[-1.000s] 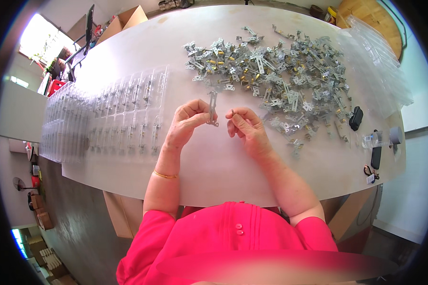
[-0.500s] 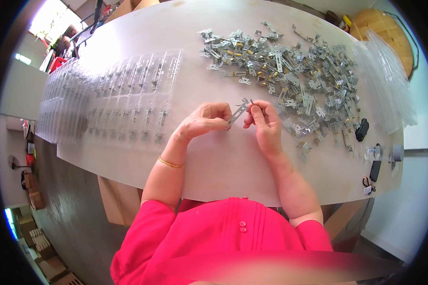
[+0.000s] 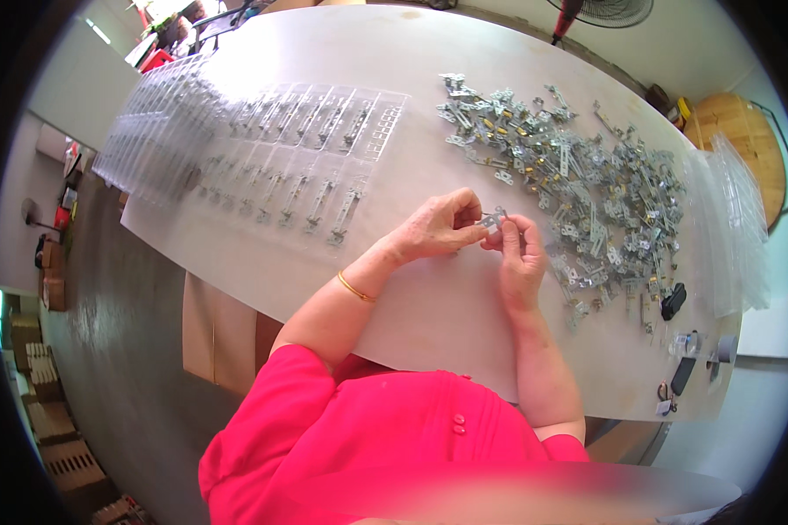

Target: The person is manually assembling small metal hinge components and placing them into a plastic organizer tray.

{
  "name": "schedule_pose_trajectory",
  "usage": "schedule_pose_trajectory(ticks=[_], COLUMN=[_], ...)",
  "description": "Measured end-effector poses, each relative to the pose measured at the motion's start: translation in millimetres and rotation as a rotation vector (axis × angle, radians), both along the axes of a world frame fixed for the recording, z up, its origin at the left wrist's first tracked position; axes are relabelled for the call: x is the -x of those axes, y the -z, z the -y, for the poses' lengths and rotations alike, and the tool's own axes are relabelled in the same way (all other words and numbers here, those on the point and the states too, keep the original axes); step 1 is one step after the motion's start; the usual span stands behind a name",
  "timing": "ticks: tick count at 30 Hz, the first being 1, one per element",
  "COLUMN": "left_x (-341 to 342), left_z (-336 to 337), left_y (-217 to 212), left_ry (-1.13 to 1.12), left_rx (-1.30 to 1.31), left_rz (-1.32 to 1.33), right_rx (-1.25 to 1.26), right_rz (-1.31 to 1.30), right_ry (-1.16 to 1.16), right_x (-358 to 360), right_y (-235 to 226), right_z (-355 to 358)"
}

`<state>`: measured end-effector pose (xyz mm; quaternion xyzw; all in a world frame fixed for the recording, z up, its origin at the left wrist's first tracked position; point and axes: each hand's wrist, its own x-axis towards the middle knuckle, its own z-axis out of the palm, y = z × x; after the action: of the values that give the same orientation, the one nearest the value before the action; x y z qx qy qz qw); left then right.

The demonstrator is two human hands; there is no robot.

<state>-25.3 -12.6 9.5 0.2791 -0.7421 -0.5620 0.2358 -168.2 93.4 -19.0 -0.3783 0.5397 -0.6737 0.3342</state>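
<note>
Above the near middle of the table, my left hand (image 3: 442, 226) pinches a small silver metal bracket (image 3: 494, 220) with holes in it. My right hand (image 3: 522, 254) is closed at the bracket's other end, thumb against fingers; a small piece may be in that grip, but it is too small to tell. Part of the bracket is hidden behind the fingers. Right of my hands spreads a big loose heap of similar metal fittings (image 3: 578, 166), some with brass-coloured parts. On the left lies a clear plastic tray (image 3: 385, 131) with such fittings in rows of compartments.
More clear trays (image 3: 140, 144) are stacked at the table's left end. Clear plastic sheets or bags (image 3: 718, 236) lie at the right. Near the right edge are a small black object (image 3: 673, 301), a black phone-like item (image 3: 684, 375) and a grey tape roll (image 3: 727, 349).
The view has turned, so the table appears tilted and shifted. The bracket has swung from lengthwise to a shorter-looking angle, and my hands are closer together around it.
</note>
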Motion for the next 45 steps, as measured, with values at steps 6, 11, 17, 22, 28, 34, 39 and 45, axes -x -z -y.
schedule_pose_trajectory(ticks=[6, 11, 17, 22, 28, 34, 39, 45], left_x=[4.7, 10.5, 11.5, 11.7, 15.4, 11.8, 4.6, 8.4], left_z=[-2.8, -8.3, -6.6, -4.9, -1.8, 8.5, 10.0, 10.3], left_y=[14.2, 19.4, 20.9, 27.3, 28.5, 27.3, 19.8, 19.8], left_ry=[-0.118, -0.189, -0.213, -0.282, -0.32, -0.195, -0.181, -0.157], left_rx=[0.179, 0.273, 0.338, 0.411, 0.13, -0.399, -0.436, -0.45], left_rz=[-0.097, -0.094, -0.03, -0.057, -0.188, -0.312, -0.321, -0.307], right_rx=[-0.002, -0.001, -0.03, -0.002, -0.031, -0.046, -0.073, -0.055], right_rz=[-0.029, -0.083, -0.109, -0.116, -0.148, -0.178, -0.13, -0.091], right_ry=[0.005, 0.02, 0.0, -0.021, -0.008, 0.013, 0.022, 0.005], right_x=[1.7, 4.8, 6.4, 4.4, 4.4, 4.0, -3.0, -1.9], right_y=[4.2, 8.9, 7.9, 5.0, -0.4, -0.3, -5.5, -5.7], right_z=[0.8, -0.4, -1.2, -2.2, -7.4, -7.3, -2.4, -2.6])
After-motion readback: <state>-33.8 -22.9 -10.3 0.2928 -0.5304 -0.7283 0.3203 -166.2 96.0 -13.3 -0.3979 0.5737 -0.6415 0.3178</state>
